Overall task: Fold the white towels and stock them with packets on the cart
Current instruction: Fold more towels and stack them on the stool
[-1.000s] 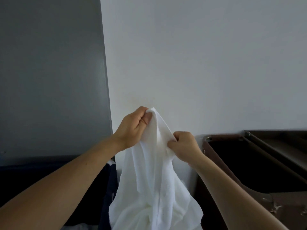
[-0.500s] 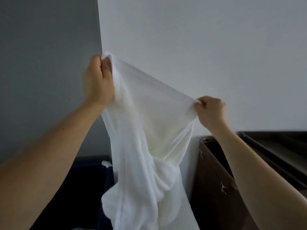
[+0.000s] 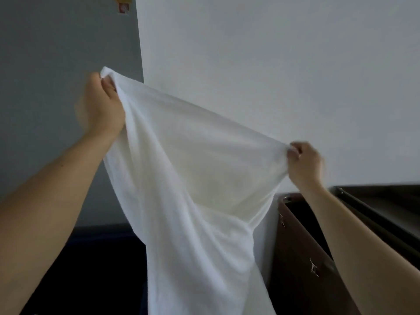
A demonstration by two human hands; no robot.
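Observation:
A white towel [image 3: 193,189] hangs spread in the air in front of the wall. My left hand [image 3: 102,105] grips its upper left corner, raised high. My right hand [image 3: 305,163] pinches the other top corner, lower and to the right. The top edge is pulled taut between them and slopes down to the right. The rest of the cloth drapes down in folds past the bottom of the view. The brown cart [image 3: 302,258] stands at the lower right, partly behind my right forearm. No packets are in view.
A white wall fills the background, with a grey panel [image 3: 56,87] on the left carrying a small sticker [image 3: 123,6] at the top. A dark blue bin [image 3: 91,258] sits low on the left. A dark rail [image 3: 375,214] runs along the cart top.
My hands moved apart from a bunched grip, the left going up and left, the right going right. The towel opened from a gathered bundle into a wide stretched sheet.

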